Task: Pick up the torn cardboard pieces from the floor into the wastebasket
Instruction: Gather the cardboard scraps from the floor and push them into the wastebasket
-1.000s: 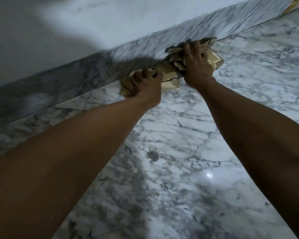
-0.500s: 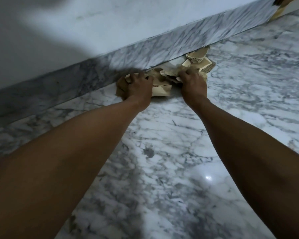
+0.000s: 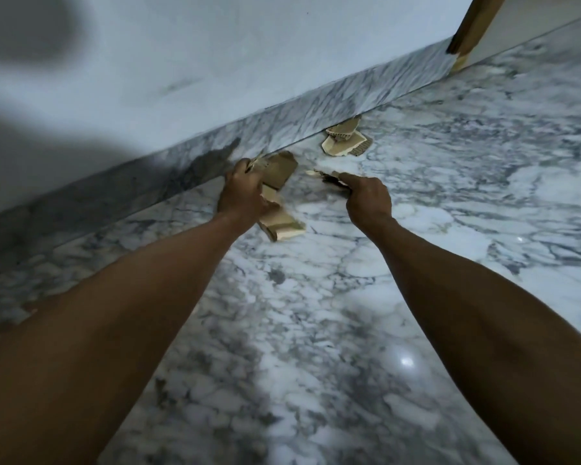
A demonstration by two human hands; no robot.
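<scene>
My left hand (image 3: 242, 193) grips a bunch of torn tan cardboard pieces (image 3: 277, 172), lifted off the marble floor; more pieces stick out below its fist (image 3: 280, 224). My right hand (image 3: 366, 199) pinches a few smaller torn scraps (image 3: 329, 177) that jut out to the left of its fingers. A small heap of torn cardboard pieces (image 3: 344, 140) lies on the floor against the marble skirting, beyond both hands. No wastebasket shows in this view.
A white wall with a grey-veined marble skirting (image 3: 316, 122) runs diagonally across the back. A wooden door frame (image 3: 473, 28) stands at the top right corner. Glossy marble floor (image 3: 316, 330) spreads below my forearms.
Both hands have closed on cardboard and pulled back from the wall with their pieces raised off the floor. A small heap stays behind at the skirting.
</scene>
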